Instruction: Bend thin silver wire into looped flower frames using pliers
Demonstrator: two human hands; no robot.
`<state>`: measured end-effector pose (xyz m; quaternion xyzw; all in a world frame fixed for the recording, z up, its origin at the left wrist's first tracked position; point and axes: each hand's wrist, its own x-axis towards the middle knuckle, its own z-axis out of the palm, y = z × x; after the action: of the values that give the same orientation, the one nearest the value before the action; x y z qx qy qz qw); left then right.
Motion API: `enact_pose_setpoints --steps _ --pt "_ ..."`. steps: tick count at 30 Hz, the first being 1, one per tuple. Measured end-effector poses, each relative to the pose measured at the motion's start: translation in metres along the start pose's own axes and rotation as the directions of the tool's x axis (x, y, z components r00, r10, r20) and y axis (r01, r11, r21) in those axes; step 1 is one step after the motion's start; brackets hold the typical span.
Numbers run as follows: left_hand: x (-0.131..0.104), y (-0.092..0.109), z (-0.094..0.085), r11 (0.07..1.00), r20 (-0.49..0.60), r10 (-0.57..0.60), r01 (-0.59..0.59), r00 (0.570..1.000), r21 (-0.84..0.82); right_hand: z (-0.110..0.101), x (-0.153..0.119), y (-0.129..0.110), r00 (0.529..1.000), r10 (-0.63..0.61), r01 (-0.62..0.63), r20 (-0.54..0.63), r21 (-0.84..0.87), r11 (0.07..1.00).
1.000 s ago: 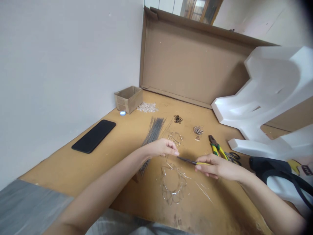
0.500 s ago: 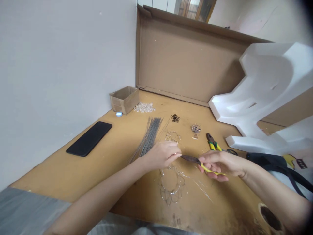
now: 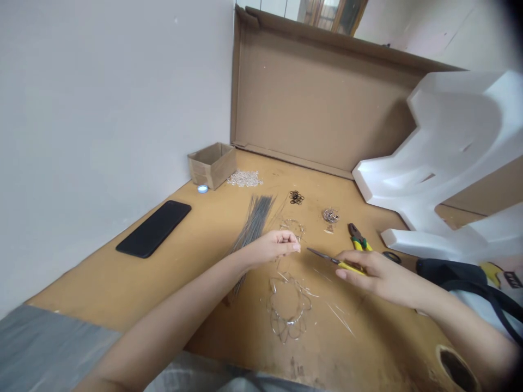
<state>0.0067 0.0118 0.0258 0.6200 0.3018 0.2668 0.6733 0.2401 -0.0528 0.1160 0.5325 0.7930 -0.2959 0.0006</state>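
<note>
My left hand is closed in a pinch above the wooden table. Whatever it pinches is too small to make out. Long-nose pliers with dark jaws and yellow handles are gripped in my right hand. Their tip points left, a short gap from my left fingertips. Below my hands lies a wire ring with petal-like loops. A second looped wire piece is partly behind my left hand. The bundle of thin grey wires runs behind my left forearm.
Dark rings, a small pile of metal bits and clear beads lie farther back. Combination pliers lie at right by white foam. A cardboard box and phone are left. Wire scraps lie in front.
The plier tip has come away from my left fingertips, leaving a gap. My left hand has risen slightly, and my right hand has turned more palm-down around the pliers.
</note>
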Motion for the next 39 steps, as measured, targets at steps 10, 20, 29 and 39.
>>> enact_pose_setpoints --steps 10,20,29,39 --pt "-0.002 0.0 0.001 0.987 0.112 -0.061 0.076 0.992 -0.139 0.001 0.005 -0.01 0.997 -0.053 0.056 0.062 -0.045 0.997" --pt "-0.003 0.002 -0.007 0.98 0.209 -0.008 0.049 0.978 -0.194 0.008 0.013 0.009 0.999 0.018 -0.004 -0.047 0.281 0.96" --pt "-0.002 0.0 0.0 0.999 0.168 0.025 -0.017 0.985 -0.049 0.056 0.061 -0.028 0.973 -0.027 0.195 -0.228 0.759 0.621" --pt "0.0 0.008 -0.022 0.983 -0.008 0.138 -0.136 0.99 0.126 0.059 0.069 0.005 0.945 0.031 0.249 -0.326 0.774 0.582"
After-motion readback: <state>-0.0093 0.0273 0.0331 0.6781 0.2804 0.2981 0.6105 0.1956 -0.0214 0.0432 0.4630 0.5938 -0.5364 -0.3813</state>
